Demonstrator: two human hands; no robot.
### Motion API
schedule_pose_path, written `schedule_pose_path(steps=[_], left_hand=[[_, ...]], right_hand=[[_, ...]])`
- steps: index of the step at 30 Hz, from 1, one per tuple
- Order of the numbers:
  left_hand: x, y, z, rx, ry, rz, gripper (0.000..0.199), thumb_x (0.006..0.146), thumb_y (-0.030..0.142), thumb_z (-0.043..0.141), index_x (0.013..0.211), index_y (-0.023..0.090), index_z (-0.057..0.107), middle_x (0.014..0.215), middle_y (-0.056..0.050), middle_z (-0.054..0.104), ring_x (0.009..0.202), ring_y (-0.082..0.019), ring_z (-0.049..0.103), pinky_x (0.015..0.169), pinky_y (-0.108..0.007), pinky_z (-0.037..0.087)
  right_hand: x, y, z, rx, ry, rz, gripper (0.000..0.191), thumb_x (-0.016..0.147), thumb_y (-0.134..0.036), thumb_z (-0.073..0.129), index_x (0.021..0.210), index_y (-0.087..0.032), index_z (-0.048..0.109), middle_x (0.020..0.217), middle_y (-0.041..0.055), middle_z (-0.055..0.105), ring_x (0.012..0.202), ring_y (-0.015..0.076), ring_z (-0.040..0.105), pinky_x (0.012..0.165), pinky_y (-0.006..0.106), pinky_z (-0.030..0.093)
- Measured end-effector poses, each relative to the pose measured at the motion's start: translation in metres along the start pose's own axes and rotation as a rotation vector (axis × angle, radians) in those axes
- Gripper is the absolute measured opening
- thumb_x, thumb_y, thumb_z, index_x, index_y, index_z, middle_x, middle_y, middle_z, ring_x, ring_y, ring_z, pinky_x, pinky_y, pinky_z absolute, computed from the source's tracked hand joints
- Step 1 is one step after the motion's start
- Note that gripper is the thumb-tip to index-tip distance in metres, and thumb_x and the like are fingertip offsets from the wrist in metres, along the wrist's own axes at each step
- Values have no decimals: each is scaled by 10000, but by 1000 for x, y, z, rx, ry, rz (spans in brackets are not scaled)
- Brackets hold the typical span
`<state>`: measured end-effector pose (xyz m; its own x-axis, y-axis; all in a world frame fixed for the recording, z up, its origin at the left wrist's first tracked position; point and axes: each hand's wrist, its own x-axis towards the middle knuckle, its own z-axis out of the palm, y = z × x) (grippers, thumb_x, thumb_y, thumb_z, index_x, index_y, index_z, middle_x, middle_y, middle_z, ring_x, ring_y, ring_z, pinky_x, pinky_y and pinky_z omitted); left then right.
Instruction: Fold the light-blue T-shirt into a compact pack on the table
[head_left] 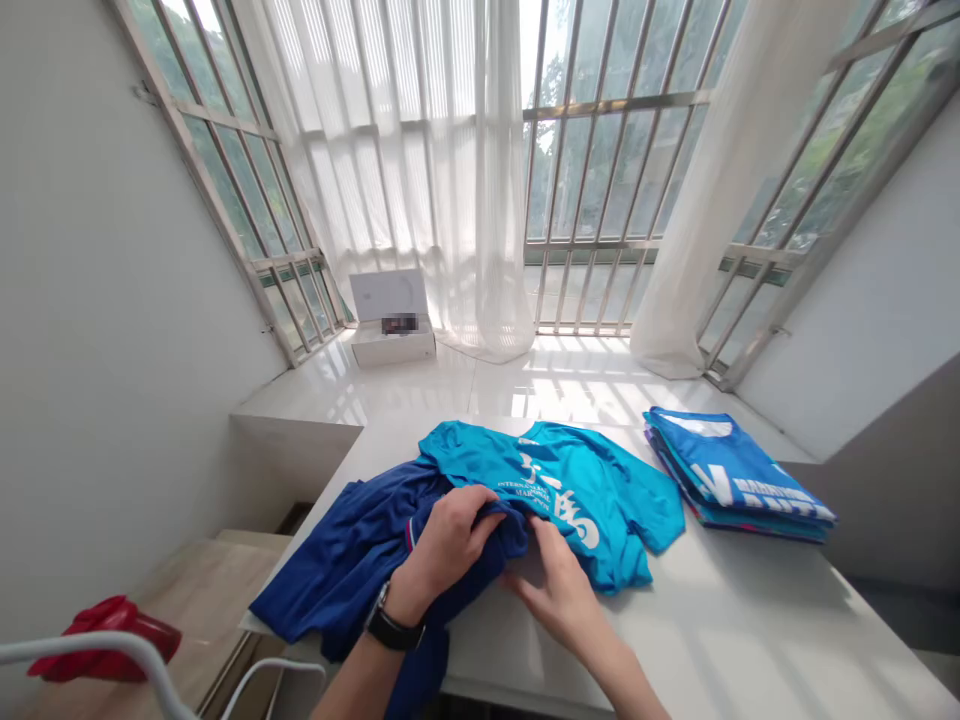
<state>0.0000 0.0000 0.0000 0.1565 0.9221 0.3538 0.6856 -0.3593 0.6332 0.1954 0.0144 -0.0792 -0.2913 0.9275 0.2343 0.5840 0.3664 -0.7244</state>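
Observation:
My left hand (454, 535), with a black watch (394, 625) on its wrist, is closed on a dark blue garment (352, 550) with a red and white trim. The cloth is bunched and hangs partly over the table's front edge. My right hand (559, 580) is at the garment's right end, fingertips against the cloth and thumb held apart. Behind both hands a turquoise T-shirt (615, 480) with white lettering lies spread and wrinkled, partly covered by the dark blue garment.
A stack of folded shirts (742, 470) lies on the right of the white table (720, 610). On the window ledge stands an open white box (394, 345). White curtains (480, 180) hang before barred windows. A red item (112, 640) and a white curved tube (142, 655) are at lower left.

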Motion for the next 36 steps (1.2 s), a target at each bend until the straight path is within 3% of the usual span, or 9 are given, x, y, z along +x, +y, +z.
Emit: schedule_pose_path(steps=[4,13,18,21,25,28,30,33,36], left_hand=[[17,11,-11,-31,73,125,247,1035,333,456,1014,199,662,1068,-86,700,1015,-211,645,926,-342,503],[44,-4,-55,140,162,11,391,1048,416,401,766,199,565,689,6,569,656,-151,542,673,-262,397],[49,-6,-90,142,211,9,439,1030,449,404,688,198,515,617,32,484,595,-130,458,620,-244,348],[32,-13,-103,3,15,-13,566,1020,553,340,617,193,510,578,27,477,561,-127,442,574,-231,352],[-7,-33,-82,-20,-392,-132,672,1026,585,231,682,194,654,632,-16,631,597,-161,576,619,-240,446],[-27,-50,-49,248,-377,-222,429,937,564,506,1006,199,719,958,-79,728,882,-249,671,802,-306,507],[-32,-60,-32,375,-411,-288,516,845,522,648,1237,186,651,1209,-134,676,1107,-317,627,950,-378,485],[-23,-68,-23,469,-446,-385,579,872,505,620,1335,160,581,1340,-181,598,1227,-358,565,1032,-444,443],[-4,-62,-18,578,-343,-373,545,913,494,581,1324,135,578,1368,-208,570,1293,-382,507,1071,-497,400]], right_hand=[[27,10,-3,-85,124,-77,250,860,-306,553,1044,-197,682,1099,145,681,1033,331,646,936,518,513],[67,-32,-67,116,233,-197,293,1008,-351,367,1039,-216,624,901,64,682,821,220,642,780,344,515],[76,-35,-83,58,-63,-230,381,1023,-461,384,873,-221,638,744,9,625,668,167,570,657,290,465],[61,-3,-80,-53,-270,-201,333,984,-474,472,997,-215,681,985,63,700,888,213,647,805,333,504],[37,48,-60,-316,-299,-81,666,816,-482,710,1387,-179,549,1372,181,580,1249,363,539,1015,475,448],[33,66,-47,-445,-261,-56,633,860,-446,655,1414,-169,524,1405,182,546,1268,369,507,1001,476,447],[37,69,-44,-511,-230,-16,474,902,-360,572,1335,-167,583,1331,172,588,1205,347,543,945,454,470],[46,75,-47,-454,-193,25,336,912,-215,432,1153,-163,659,1168,147,659,1089,299,610,898,426,491],[48,79,-53,-159,-108,-17,332,909,-224,393,1109,-182,655,1137,116,698,1065,263,651,933,411,501]])
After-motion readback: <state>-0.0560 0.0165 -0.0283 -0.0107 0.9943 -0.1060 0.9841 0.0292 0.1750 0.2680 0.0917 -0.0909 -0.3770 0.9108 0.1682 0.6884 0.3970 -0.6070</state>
